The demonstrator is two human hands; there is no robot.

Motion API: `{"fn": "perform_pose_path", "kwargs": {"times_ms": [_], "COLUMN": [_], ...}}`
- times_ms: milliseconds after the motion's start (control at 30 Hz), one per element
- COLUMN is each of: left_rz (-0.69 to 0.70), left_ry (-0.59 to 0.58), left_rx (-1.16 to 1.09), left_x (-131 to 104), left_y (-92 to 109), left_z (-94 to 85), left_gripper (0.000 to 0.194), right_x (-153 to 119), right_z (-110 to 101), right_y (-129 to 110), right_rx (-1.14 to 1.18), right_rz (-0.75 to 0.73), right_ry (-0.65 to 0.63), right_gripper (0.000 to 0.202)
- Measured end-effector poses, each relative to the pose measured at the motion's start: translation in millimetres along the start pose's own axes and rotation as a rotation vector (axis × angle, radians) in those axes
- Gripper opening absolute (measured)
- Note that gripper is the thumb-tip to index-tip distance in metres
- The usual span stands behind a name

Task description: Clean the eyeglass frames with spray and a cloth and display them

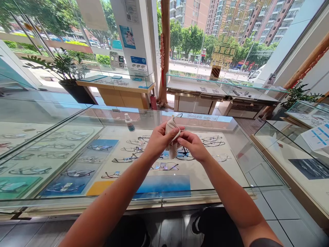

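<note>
Both hands are raised over the glass counter, close together. My left hand (pixel 161 138) is closed on a pale cleaning cloth (pixel 171 127), its thumb pressed on the folded fabric. A loose end of the cloth hangs below the fingers. A pair of glasses (pixel 178 115) seems to be wrapped in it; only a thin piece sticks out above, and the rest is hidden. At the cloth's right edge my right hand (pixel 193 144) pinches with thumb and fingers, apparently on the frame of these glasses. A white spray bottle (pixel 130 122) with a blue label stands on the counter, left of my hands.
Under the glass top (pixel 216 181) lie rows of eyeglasses (pixel 164 166) on pale, blue and yellow sheets. More display cases (pixel 115 82) stand by the windows, with a potted plant (pixel 64 68) at left. Another glass case (pixel 290 147) adjoins at right.
</note>
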State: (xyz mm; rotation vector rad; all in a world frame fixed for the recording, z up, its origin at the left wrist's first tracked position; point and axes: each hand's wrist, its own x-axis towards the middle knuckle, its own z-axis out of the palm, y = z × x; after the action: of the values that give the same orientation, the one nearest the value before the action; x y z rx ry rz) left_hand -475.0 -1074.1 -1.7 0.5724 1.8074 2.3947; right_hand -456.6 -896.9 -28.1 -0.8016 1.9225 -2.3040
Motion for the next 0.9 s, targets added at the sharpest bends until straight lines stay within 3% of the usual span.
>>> {"fn": "perform_pose_path", "kwargs": {"times_ms": [100,267,467,633,900], "left_rz": [0.047,0.007,-0.017,0.108,0.241], "left_ry": [0.057,0.018,-0.152,-0.271,-0.253], "left_rx": [-0.009,-0.139,-0.081,0.01,0.172], "left_x": [2,11,40,66,52], "left_y": [-2,-3,21,32,11], "left_z": [1.2,-0.2,-5.8,-8.2,-6.2], "left_gripper": [0.055,0.057,0.053,0.053,0.043], "right_x": [0,4,22,37,24], "right_z": [-2,-4,-12,-20,-31], "right_y": [-3,-4,-22,-39,-25], "right_rx": [-0.014,-0.009,0.115,0.167,0.063], "right_rz": [-0.017,-0.041,0.009,0.03,0.065], "right_ry": [0.007,0.073,0.062,0.031,-0.051], "right_gripper": [0.039,0.044,0.039,0.041,0.041]}}
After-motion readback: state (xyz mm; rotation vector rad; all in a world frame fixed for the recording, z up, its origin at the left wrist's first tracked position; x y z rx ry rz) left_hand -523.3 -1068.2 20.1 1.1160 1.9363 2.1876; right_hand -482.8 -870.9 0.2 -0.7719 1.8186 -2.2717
